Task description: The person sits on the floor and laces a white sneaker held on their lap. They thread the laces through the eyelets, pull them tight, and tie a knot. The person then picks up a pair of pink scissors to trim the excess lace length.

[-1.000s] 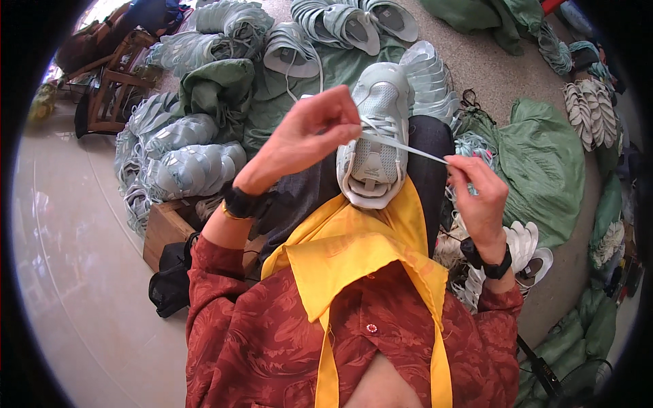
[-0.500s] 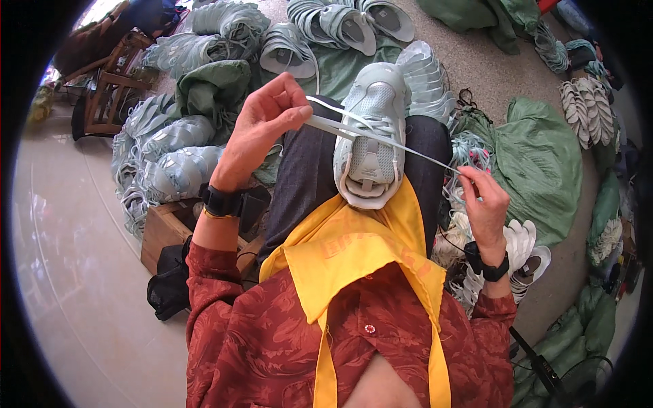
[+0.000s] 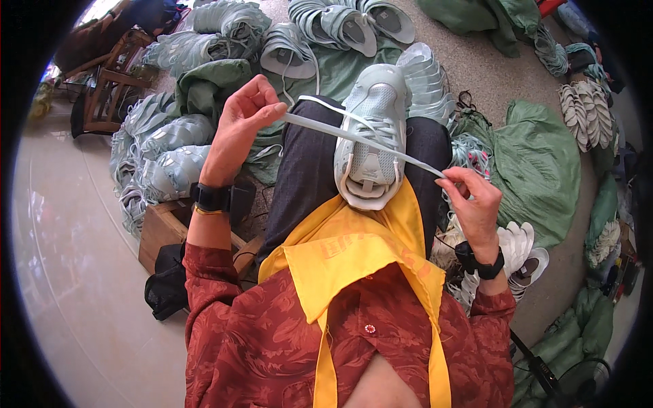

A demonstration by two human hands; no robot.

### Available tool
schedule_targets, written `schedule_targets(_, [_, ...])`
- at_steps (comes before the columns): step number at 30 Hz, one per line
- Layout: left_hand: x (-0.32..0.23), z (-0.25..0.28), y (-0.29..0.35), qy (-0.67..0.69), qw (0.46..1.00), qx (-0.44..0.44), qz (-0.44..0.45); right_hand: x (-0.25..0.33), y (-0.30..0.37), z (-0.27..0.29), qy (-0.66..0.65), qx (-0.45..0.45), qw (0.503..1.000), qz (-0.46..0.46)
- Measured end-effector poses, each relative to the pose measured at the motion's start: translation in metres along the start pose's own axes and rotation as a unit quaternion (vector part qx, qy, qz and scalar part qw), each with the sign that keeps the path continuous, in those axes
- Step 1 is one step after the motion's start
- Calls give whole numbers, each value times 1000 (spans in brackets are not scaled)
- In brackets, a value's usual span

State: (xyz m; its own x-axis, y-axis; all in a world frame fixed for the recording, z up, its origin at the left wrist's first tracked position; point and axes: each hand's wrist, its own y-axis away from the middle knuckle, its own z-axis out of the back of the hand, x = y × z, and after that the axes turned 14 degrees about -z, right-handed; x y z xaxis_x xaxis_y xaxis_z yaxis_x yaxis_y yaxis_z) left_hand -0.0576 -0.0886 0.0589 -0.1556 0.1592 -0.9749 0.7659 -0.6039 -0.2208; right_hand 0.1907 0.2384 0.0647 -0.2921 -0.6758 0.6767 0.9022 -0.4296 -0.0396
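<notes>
A pale mint sneaker upper [image 3: 371,146] lies between my thighs, its toe pointing away from me and its heel toward the yellow apron [image 3: 364,248]. A flat pale shoelace [image 3: 320,125] stretches taut across it from hand to hand, sloping down to the right. My left hand [image 3: 246,126] pinches the lace left of the shoe, thumb against fingers. On the other side, my right hand [image 3: 474,202] pinches the lace near my right thigh. Part of the lace is threaded through the upper's eyelets, and a loop runs out to the left over my thigh.
Bundles of stacked mint uppers [image 3: 173,146] lie at the left, with more uppers [image 3: 333,27] at the far side. A wooden box [image 3: 160,234] stands beside my left leg. Green sacking [image 3: 537,170] and white uppers [image 3: 520,248] lie to the right. A wooden chair [image 3: 112,88] is at far left.
My left hand has moved left and slightly lower. My right hand has come a little left. The lace between them now lies flat and taut, showing more of its width.
</notes>
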Motion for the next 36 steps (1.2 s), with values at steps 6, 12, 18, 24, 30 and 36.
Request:
schedule_targets(6, [18,24,5,-118,993,16,19,24,-10,-22,-49,40,997,34])
schedule_targets(12, [45,21,11,-362,932,24,24,45,-31,-51,-70,86,987,115])
schedule_targets(18, [15,-41,4,-235,967,80,-61,52,-39,-59,-56,94,984,141])
schedule_targets(24, [-8,-90,5,-103,971,213,-19,58,-40,-58,-60,86,979,172])
schedule_targets(30, [1,-94,12,-106,973,206,-25,60,-39,-61,-73,83,977,181])
schedule_targets(36, [0,-94,12,-125,968,217,2,59,-37,-64,-87,71,977,179])
